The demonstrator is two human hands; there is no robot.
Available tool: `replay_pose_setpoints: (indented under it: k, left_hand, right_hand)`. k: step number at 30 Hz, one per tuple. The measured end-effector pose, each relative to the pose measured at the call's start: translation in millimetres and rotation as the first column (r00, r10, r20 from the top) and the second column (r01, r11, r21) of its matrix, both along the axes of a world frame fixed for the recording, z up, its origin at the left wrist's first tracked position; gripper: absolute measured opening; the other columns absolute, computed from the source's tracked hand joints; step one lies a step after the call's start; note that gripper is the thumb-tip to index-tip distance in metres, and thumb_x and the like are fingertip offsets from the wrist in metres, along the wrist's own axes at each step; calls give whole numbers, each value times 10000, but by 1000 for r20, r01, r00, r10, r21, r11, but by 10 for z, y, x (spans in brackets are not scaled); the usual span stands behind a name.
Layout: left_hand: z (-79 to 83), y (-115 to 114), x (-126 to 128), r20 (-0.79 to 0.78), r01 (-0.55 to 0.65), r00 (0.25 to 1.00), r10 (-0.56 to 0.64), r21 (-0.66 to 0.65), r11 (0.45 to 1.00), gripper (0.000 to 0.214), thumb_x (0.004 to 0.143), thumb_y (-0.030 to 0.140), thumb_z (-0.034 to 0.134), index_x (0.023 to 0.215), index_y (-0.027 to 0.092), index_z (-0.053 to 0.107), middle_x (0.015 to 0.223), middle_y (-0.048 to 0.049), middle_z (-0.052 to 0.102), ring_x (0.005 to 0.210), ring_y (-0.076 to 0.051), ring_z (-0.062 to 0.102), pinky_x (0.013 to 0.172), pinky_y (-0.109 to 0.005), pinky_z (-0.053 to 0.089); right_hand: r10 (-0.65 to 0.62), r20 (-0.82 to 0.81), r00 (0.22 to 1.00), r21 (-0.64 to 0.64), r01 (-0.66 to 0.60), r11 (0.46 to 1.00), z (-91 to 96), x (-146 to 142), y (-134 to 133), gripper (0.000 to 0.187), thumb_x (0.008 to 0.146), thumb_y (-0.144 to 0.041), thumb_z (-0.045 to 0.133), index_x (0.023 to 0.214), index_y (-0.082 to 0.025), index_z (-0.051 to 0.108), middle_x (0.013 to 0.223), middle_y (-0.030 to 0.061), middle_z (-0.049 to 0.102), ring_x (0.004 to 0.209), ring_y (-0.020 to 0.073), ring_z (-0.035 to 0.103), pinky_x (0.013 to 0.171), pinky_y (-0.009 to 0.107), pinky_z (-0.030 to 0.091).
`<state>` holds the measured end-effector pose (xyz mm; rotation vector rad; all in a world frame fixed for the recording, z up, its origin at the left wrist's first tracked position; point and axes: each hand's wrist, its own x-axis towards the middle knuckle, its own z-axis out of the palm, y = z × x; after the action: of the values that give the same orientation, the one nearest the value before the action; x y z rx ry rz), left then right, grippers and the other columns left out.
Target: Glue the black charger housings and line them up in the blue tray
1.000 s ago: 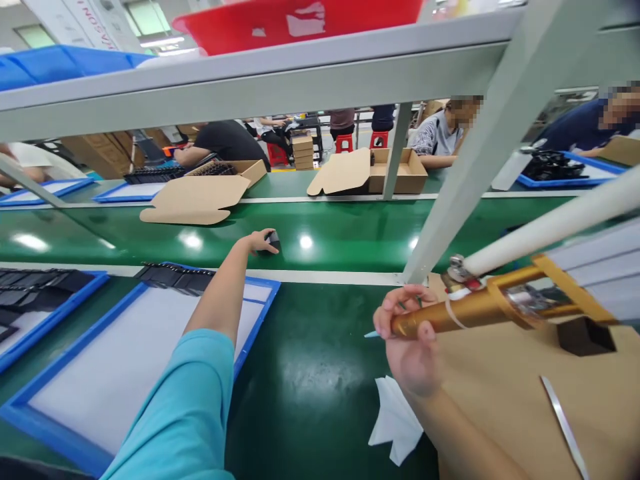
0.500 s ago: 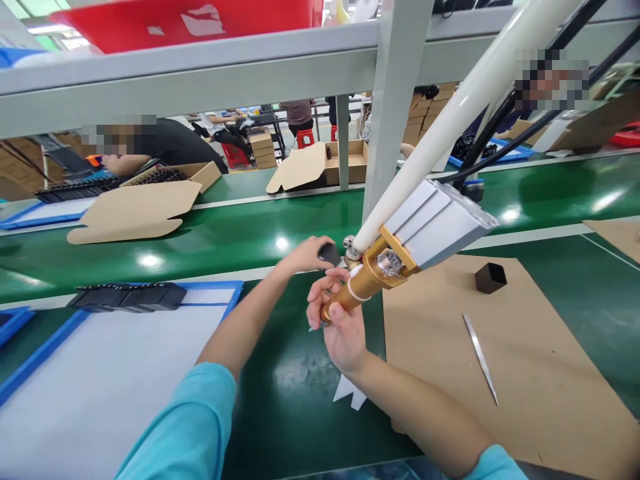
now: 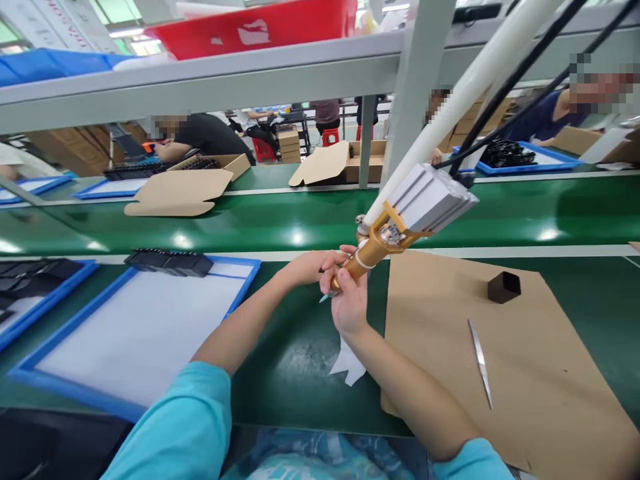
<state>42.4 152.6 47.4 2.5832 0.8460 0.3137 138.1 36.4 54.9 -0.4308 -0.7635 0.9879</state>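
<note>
My right hand (image 3: 350,303) is at the lower end of a gold tube-shaped fixture (image 3: 367,257), thumb and fingers around its tip. A ribbed silver block (image 3: 427,197) is joined to the fixture's upper end. From the left my left hand (image 3: 307,268) reaches to the same tip, its fingers bent and partly behind my right hand. The black piece it gripped a moment ago is hidden there. A small pale blue tip (image 3: 326,297) shows under the fingers. White cut paper (image 3: 349,363) lies below my right hand.
Brown cardboard (image 3: 430,347) on the right bears a black square tube (image 3: 504,287) and metal tweezers (image 3: 481,363). At left, a blue-rimmed tray (image 3: 125,333) carries black parts (image 3: 170,262). A white pole (image 3: 450,113) slants overhead. Co-workers sit beyond the green belt (image 3: 280,227).
My left hand has moved right, closer to my right hand, and its black piece has gone out of sight. My right hand stays at the gold fixture. The camera view has shifted.
</note>
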Motion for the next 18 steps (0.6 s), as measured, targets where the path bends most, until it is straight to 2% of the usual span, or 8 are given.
replay_pose_setpoints:
  k: [2,5,8,10,14,16,18]
  left_hand:
    - [-4,-229,-301,-45,-61,997,61,-6,998,338,747,214,715,1079,238,653,977,-20,724,877,-241,688,736,-291,507]
    - [-133,-718,-703,-117,-228,967,227,11,974,501,753,196,695,1235,273,585,1067,-40,717,929,-263,689,778,-321,503]
    - [-363,-1204,-893,-99,-342,935,341,0,940,474,793,272,701,1253,280,587,1072,-54,713,945,-264,676,806,-344,507]
    - [-521,-1429,-905,-8,-381,924,381,-20,924,411,852,354,664,1248,272,595,1103,-63,701,979,-254,653,844,-361,508]
    - [-701,-1591,-830,233,-378,898,373,-26,925,327,977,378,489,1262,267,605,1201,-64,669,1070,-213,609,937,-358,486]
    - [-691,-1571,-810,234,-337,914,331,-14,941,336,1001,370,441,1276,272,607,1170,-58,686,1026,-200,623,917,-346,488]
    - [-636,-1522,-820,154,-289,945,287,-13,957,354,1005,394,429,1289,282,609,1094,-52,707,961,-193,643,871,-327,492]
  right_hand:
    - [-15,12,1000,-14,15,1000,18,19,-1,325,837,-402,575,1109,-276,450,829,-54,573,489,54,476,521,257,367]
    - [-23,33,999,-32,24,999,42,40,-8,301,834,-401,562,1089,-280,458,833,-56,568,488,54,478,515,257,363]
    - [-24,47,999,-39,26,999,60,50,-11,293,830,-397,554,1085,-282,466,821,-58,566,480,52,474,506,252,349]
    - [-27,54,998,-35,29,999,68,50,-13,289,827,-399,555,1077,-279,473,813,-58,566,473,50,471,500,251,340]
    - [-40,90,995,-43,44,998,77,48,-18,297,821,-429,552,1067,-283,471,805,-59,558,471,52,469,503,257,352]
    - [-47,109,993,-47,52,998,79,48,-20,307,817,-443,552,1067,-287,467,803,-59,552,471,53,467,499,258,351]
    - [-53,116,992,-49,59,997,80,50,-19,308,819,-449,553,1065,-288,462,801,-59,549,470,53,465,497,257,350]
